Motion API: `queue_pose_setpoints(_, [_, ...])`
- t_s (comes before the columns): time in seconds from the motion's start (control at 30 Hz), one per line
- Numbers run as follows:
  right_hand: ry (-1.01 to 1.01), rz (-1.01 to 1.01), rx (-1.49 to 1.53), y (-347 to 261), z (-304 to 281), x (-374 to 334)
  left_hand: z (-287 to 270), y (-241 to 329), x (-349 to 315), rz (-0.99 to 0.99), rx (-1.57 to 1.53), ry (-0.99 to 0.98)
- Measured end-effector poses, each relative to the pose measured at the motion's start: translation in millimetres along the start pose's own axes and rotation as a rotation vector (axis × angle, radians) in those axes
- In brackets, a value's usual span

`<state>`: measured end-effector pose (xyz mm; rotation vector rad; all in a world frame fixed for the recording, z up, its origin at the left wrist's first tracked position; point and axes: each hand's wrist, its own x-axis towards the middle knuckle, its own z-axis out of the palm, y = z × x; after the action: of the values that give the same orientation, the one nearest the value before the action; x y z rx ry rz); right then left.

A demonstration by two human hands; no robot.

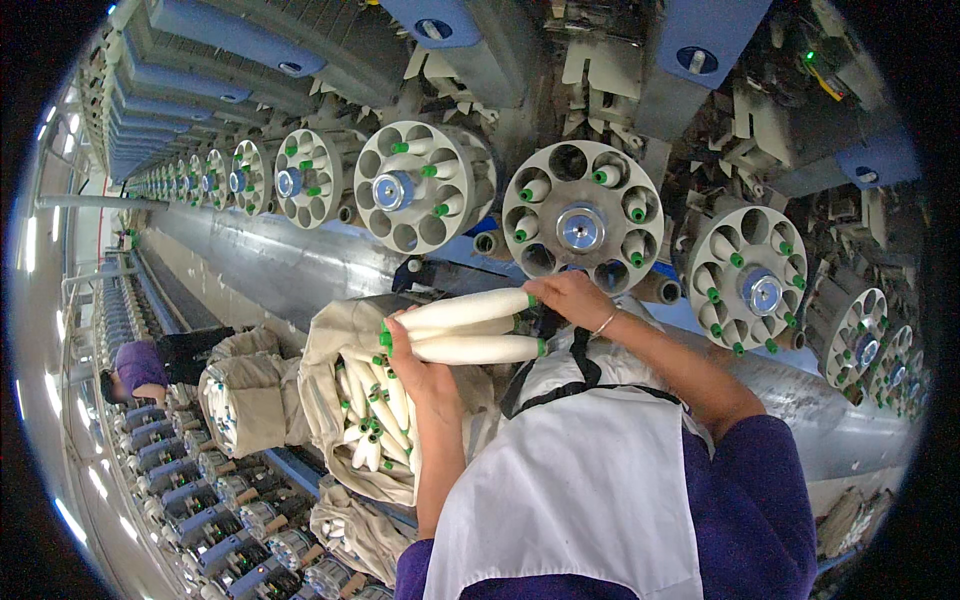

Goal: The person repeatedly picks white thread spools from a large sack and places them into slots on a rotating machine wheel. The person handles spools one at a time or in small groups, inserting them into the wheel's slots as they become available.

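My left hand [422, 375] is closed around the left ends of several white yarn bobbins [465, 312] with green tips. They lie side by side, tips pointing right, above an open beige cloth sack [332, 335]. Inside the sack are more green-tipped bobbins [388, 412], heaped loosely. At the right end of the uppermost held bobbin, my right hand [575, 298] has its fingers pinched at the green tip. Just above that hand is a round grey magazine [583, 190] with a blue hub; some of its holes hold bobbins, others are vacant.
Similar round magazines [425, 150] run in a long row along the machine to both sides. A metal trough [240, 255] passes beneath them. Another filled sack [245, 405] stands at left, near a person in purple [140, 370]. Further machine units [190, 505] line the lower left.
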<state>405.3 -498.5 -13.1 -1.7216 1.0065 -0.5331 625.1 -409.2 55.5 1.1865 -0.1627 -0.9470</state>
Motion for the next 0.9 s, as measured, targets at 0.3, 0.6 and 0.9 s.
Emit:
queue_pose_setpoints(0.3, [0.103, 0.105, 1.384, 10.4, -25.1, 2.2, -19.7, -2.4, -1.3, -0.067, 0.010, 0.038])
queue_pose_setpoints(0.6, [0.020, -0.293, 0.464, -48.6, 13.7, 78.4, -7.6, 15.6, -9.1, -0.055, 0.057, -0.053])
queue_pose_setpoints(0.9, [-0.313, -0.021, 0.473, -10.9, -40.9, 41.4, 9.1, 29.1, 2.6, 0.030, 0.163, -0.159])
